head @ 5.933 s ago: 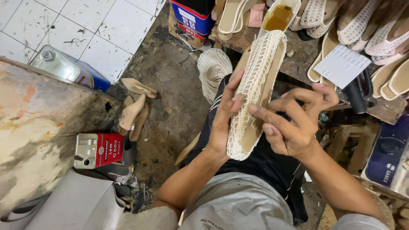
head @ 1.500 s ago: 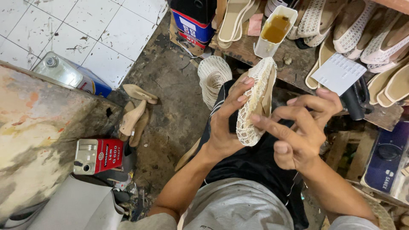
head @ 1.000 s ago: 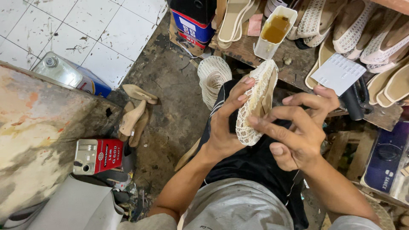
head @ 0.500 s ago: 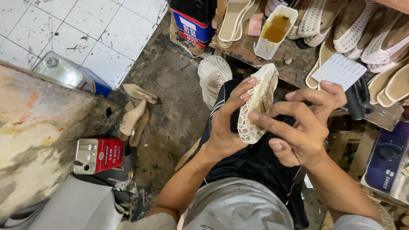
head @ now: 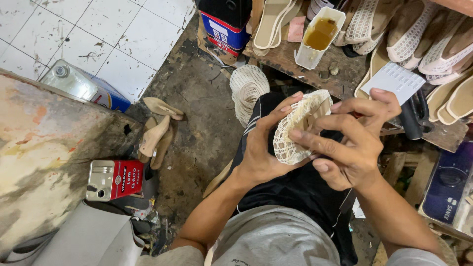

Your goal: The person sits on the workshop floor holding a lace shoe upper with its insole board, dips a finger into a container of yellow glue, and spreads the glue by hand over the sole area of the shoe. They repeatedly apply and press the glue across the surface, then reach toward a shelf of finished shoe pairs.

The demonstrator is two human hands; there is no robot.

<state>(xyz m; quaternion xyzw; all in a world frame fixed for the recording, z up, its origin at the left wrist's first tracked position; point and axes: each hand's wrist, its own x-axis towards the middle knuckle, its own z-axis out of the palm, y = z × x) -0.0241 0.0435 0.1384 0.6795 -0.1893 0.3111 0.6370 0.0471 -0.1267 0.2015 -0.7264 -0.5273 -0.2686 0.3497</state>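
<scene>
Gripping the white woven shoe upper [head: 299, 129] between them, the left hand [head: 261, 148] cups its underside while the right hand [head: 352, 143] pinches its edge; uneven pulling could distort the mesh, or it could slip onto the lap below.

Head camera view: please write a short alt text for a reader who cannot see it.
Both hands, left hand and right hand, hold a white woven shoe upper over the person's lap. Ahead, a wooden bench carries a cup of amber liquid; a red tin lies at left.
</scene>
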